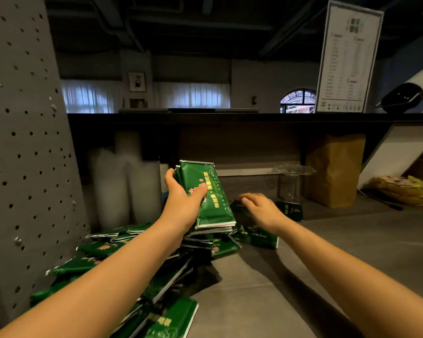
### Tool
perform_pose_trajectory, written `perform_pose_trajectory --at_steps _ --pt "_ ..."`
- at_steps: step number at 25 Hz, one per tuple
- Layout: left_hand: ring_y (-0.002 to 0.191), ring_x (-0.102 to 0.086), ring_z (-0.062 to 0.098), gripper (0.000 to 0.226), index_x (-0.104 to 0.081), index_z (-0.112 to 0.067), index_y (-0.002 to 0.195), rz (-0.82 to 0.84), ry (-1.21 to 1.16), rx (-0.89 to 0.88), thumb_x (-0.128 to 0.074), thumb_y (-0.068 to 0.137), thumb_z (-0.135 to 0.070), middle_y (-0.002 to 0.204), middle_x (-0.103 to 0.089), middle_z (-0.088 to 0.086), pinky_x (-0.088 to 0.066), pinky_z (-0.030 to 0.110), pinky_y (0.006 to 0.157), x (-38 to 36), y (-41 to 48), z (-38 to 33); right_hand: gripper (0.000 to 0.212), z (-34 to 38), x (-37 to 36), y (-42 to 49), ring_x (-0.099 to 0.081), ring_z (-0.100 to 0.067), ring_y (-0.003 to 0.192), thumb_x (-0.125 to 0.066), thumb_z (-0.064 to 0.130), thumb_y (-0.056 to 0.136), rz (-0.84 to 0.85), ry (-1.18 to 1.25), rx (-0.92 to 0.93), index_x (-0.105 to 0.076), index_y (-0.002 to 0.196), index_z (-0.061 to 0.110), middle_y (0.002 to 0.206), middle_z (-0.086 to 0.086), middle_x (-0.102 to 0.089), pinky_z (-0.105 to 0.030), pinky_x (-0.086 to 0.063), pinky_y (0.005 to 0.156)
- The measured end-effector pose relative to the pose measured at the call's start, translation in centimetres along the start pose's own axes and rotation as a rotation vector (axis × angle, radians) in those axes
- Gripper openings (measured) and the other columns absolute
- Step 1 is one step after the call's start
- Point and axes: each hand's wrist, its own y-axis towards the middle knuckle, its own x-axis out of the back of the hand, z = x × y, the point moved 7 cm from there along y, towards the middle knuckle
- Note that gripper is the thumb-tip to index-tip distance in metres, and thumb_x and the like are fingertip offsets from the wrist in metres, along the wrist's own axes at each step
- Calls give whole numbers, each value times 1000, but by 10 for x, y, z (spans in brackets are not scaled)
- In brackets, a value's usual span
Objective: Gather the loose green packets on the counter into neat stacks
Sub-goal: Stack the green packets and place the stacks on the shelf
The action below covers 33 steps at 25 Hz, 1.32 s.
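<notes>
The grey counter (303, 276) fills the lower right of the frame, and a pegboard (22, 142) fills the left. A loose pile of green packets (95, 250) sprawls from centre to lower left. A brown bag (335, 169) stands at right. At centre, the left hand (183, 198) grips a stack (205, 191) tilted above the pile. The right hand (259, 208), fingers relaxed, reaches over a packet (239, 207); contact is unclear. Another packet (292, 211) lies just right.

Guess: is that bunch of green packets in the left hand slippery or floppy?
Probably slippery: the held packets look glossy and their lower edges fan out unevenly. Likely fairly stiff together: the left hand holds the bunch tilted up without drooping.
</notes>
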Motion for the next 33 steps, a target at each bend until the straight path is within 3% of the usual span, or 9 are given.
perform_pose_trajectory --at_steps 4,6,9,11,15,19,24,30,33 --pt "108 -57 22 77 0 -26 148 33 -19 17 -54 94 -17 127 -49 3 -52 32 81 -18 27 6 45 -76 -4 44 -26 -34 137 -28 43 100 53 -474 -257 -43 138 25 149 -9 -33 -52 -18 113" --pt "104 -58 21 77 0 -27 148 46 -27 25 -54 95 -17 124 -50 2 -50 23 68 -23 38 10 48 -96 -9 59 -15 -35 142 -27 47 100 109 -520 -299 -41 140 24 155 -8 -22 -59 -8 113" --pt "106 -59 22 76 -3 -28 148 53 -23 22 -55 94 -17 130 -49 5 -51 24 70 -26 55 15 53 -118 -19 79 9 -33 145 -23 57 97 212 -500 -337 -21 147 40 160 -1 5 -65 3 111" --pt "105 -60 22 75 -5 -27 148 69 -13 14 -56 93 -17 131 -49 5 -53 25 71 -28 60 17 55 -128 -26 85 16 -35 144 -19 64 93 263 -439 -372 -13 145 48 159 3 11 -68 6 109" --pt "96 -63 17 74 -6 -28 148 82 9 11 -55 94 -17 122 -53 2 -54 25 69 -27 62 19 65 -136 -38 84 7 -34 145 -11 76 85 382 -438 -429 -14 144 50 160 3 1 -64 9 111" --pt "91 -64 18 71 -9 -29 147 80 3 42 -55 94 -17 110 -55 -3 -54 30 73 -23 45 17 77 -123 -37 61 -12 -31 145 -15 76 86 411 -433 -369 -27 148 32 159 -5 -15 -51 -7 117" --pt "86 -63 15 67 -12 -27 146 68 -11 70 -54 95 -17 102 -56 -5 -52 28 68 -11 7 5 68 -84 -28 4 -18 -26 144 -19 64 94 422 -298 -236 -28 148 25 157 -5 -20 -39 -14 115" --pt "95 -63 20 68 -12 -29 146 22 -6 65 -55 94 -20 116 -57 1 -51 42 89 8 -40 -2 62 -50 -30 -56 -22 -23 143 -24 59 96 456 -326 -159 -29 148 26 156 -2 -23 -38 -17 116" --pt "89 -61 14 68 -13 -28 146 -14 -10 34 -54 94 -18 120 -56 3 -50 34 79 20 -58 -1 51 -29 -30 -81 -33 -23 138 -34 44 99 529 -350 -100 -31 147 27 153 -3 -32 -36 -26 113"
